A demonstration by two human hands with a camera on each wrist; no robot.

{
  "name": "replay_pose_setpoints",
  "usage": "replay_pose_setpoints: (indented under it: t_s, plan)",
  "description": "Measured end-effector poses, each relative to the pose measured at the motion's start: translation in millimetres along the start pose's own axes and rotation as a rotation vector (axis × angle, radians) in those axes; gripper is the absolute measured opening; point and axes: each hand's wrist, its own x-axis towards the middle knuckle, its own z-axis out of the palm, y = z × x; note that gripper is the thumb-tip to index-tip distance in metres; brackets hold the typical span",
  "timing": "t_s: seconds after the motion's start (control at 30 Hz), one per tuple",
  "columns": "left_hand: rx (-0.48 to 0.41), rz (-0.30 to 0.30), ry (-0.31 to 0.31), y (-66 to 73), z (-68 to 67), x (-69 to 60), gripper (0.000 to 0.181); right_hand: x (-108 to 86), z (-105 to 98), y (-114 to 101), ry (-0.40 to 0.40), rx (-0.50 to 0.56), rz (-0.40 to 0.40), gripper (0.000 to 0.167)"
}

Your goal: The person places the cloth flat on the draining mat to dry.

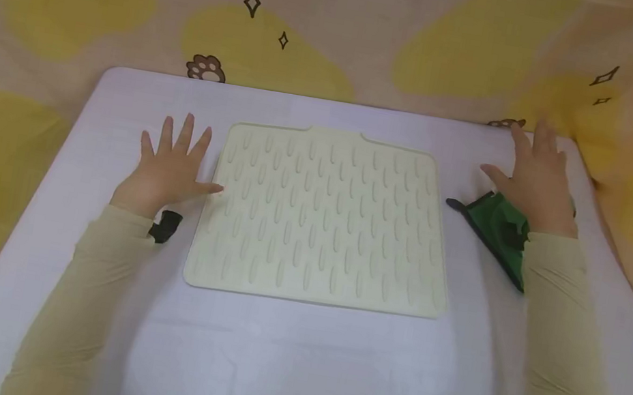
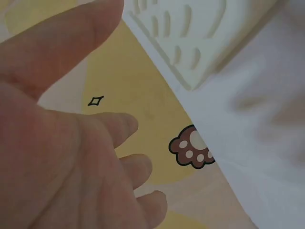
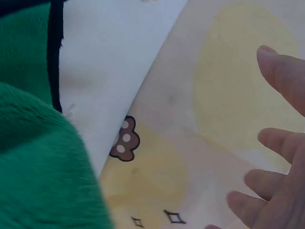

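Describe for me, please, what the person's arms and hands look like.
Long beige sleeves, creased in places, end at the left hand and right hand, both bare with no rings visible. A small black piece shows at the left cuff.

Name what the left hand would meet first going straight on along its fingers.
Probably the cloth behind the table; nothing else shows ahead of the left hand, though depth is unclear.
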Motion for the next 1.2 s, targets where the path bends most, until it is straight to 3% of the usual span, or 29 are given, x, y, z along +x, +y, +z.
replay_pose_setpoints:
  t_s: [0.17, 0.4, 0.53, 0.7, 1.03, 1.2]
  plan:
    - [-0.080, 0.019, -0.019, 11.4, 20.3, -11.4, 0.096, -22.5, 9.0, 11.7, 0.008, 0.161, 0.073, 0.074]
    - [-0.123, 0.022, 0.020, 18.3, 37.9, -20.1, 0.094, -43.1, 18.6, 21.6, 0.067, 0.237, 0.128, 0.061]
    - [-0.155, 0.023, 0.026, 20.8, 45.2, -20.6, 0.094, -51.7, 23.9, 23.5, 0.143, 0.295, 0.148, 0.052]
    - [-0.202, 0.069, 0.001, 25.0, 56.3, -15.8, 0.094, -63.7, 28.3, 22.2, 0.190, 0.352, 0.242, 0.049]
    - [-0.240, 0.104, -0.048, 23.2, 66.7, -19.6, 0.090, -80.3, 32.4, 24.5, 0.166, 0.353, 0.331, 0.053]
    - [-0.270, 0.107, -0.056, 22.7, 68.2, -22.5, 0.089, -84.7, 32.3, 26.0, 0.083, 0.375, 0.380, 0.062]
